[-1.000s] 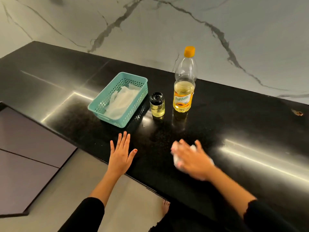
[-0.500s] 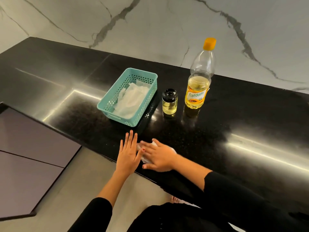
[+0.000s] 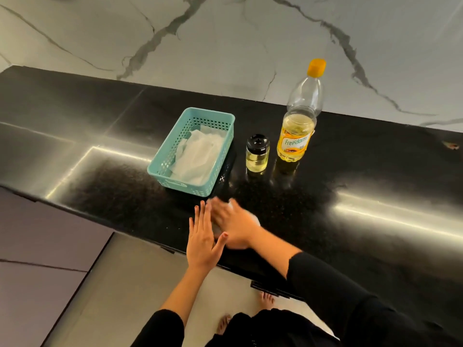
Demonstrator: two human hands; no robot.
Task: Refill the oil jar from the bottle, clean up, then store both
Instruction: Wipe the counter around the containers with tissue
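Black polished counter [image 3: 350,171] under both hands, just in front of the teal basket [image 3: 180,187]. Left hand [image 3: 204,236] laid flat at the near edge, fingers straight and together, holding nothing. Right hand [image 3: 235,226] close against it, blurred, pressed down on a white paper tissue [image 3: 254,219]; cannot tell whether spread flat over it or curled round it. Beyond, just right of the basket: oil jar [image 3: 257,156], upright, black lid on, pale oil inside. Further right of the basket, near the jar but not touching: oil bottle [image 3: 297,136], upright, orange cap on, partly full. More white tissues [image 3: 198,156] inside the basket. Judged from that: refilling done, both containers closed, wiping under way. Left to do: finishing the wipe, getting rid of the tissue, storing jar and bottle.
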